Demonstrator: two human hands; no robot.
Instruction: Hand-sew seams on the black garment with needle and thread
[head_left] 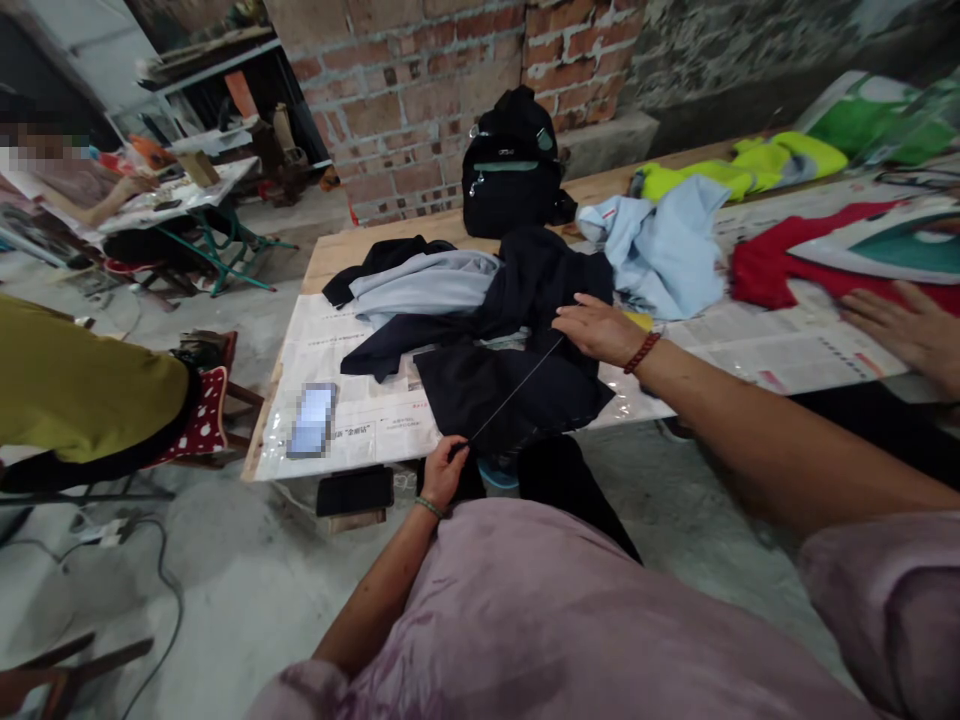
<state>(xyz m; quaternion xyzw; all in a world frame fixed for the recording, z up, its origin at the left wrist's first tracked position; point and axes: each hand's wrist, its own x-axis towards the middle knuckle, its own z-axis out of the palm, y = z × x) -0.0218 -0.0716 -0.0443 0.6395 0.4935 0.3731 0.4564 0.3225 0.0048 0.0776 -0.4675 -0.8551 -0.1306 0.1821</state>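
My right hand (592,328), with a reddish bead bracelet at the wrist, is closed in a pinch above the dark garments. A thin pale thread (517,390) runs straight and slanting from its fingertips to my left hand (444,470). The left hand is closed at the near table edge, pinching a corner of a black cloth (502,400). Whether a needle is in the right fingers is too small to tell. Behind the cloth lie a bunched dark navy garment (547,275) and a grey garment (427,285).
Newspaper (390,435) covers the table, with a phone (312,420) at the left. A black backpack (510,165), light blue garment (667,245) and yellow garment (787,165) lie farther back. At right, another person's hand (911,330) rests by an iron (900,245) on red cloth (772,255).
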